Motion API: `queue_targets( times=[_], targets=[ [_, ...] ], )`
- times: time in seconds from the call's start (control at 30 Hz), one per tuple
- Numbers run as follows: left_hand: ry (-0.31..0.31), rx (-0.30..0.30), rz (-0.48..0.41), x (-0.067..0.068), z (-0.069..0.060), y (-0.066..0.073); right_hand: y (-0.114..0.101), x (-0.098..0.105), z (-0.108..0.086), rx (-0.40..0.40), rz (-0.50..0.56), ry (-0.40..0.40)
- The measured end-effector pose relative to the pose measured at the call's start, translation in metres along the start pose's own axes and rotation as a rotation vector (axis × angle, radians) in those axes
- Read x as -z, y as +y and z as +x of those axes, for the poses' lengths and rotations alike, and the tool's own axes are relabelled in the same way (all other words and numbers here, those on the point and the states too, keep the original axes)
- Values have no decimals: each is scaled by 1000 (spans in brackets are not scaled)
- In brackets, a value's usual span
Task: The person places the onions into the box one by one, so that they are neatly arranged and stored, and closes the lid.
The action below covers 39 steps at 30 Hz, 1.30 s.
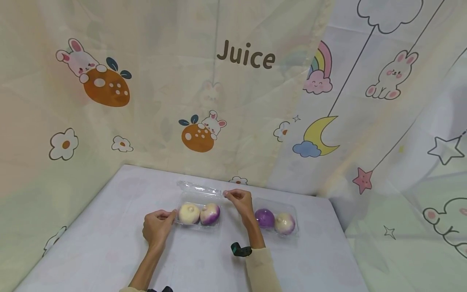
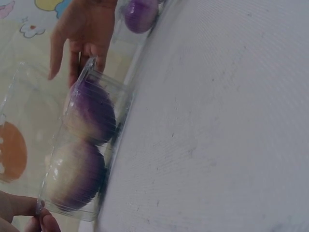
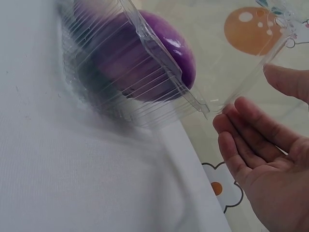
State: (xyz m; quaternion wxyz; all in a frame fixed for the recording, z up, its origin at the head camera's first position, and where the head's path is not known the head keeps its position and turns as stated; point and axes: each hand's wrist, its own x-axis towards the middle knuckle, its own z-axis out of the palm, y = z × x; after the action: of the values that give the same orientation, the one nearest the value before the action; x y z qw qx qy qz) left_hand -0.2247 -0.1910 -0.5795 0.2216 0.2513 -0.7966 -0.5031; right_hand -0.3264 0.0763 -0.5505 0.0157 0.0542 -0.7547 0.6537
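Note:
A clear plastic clamshell box [image 1: 199, 228] stands on the white table with its clear lid [image 1: 200, 188] raised at the back. Two round, turnip-like vegetables sit in it: a mostly cream one [image 1: 188, 213] and a purple-and-cream one [image 1: 210, 213]. My left hand [image 1: 157, 228] pinches the box's left edge between thumb and fingers, also seen in the left wrist view. At the lid's right end is my right hand [image 1: 240, 201]. In the right wrist view, its fingers [image 3: 260, 128] are loosely bent near the lid edge, with the thumb apart.
A second clear plastic box [image 1: 296, 227] stands to the right, beyond my right forearm, holding a purple vegetable [image 1: 264, 218] and a cream-and-purple one [image 1: 284, 223]. Printed curtains [image 1: 157, 81] hang around the back and sides of the white table [image 1: 204, 259].

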Motion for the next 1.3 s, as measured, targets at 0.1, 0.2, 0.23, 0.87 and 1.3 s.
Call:
queue_targets(
  times=[0.1,0.2,0.23,0.87,1.3],
  targets=[
    [0,-1,1,0,0,0,0,1,0,-2,-7,-7],
    [-2,-1,3,0,0,0,-1,1,0,-1,-17,-12],
    [-2,1,3,0,0,0,-1,1,0,1,-19,-15],
    [-38,21,-31,-1,-1,-3,3,4,-3,57,-19,-95],
    [-109,84,-82,7,-2,1,4,5,-5,92,-20,-127]
  ],
)
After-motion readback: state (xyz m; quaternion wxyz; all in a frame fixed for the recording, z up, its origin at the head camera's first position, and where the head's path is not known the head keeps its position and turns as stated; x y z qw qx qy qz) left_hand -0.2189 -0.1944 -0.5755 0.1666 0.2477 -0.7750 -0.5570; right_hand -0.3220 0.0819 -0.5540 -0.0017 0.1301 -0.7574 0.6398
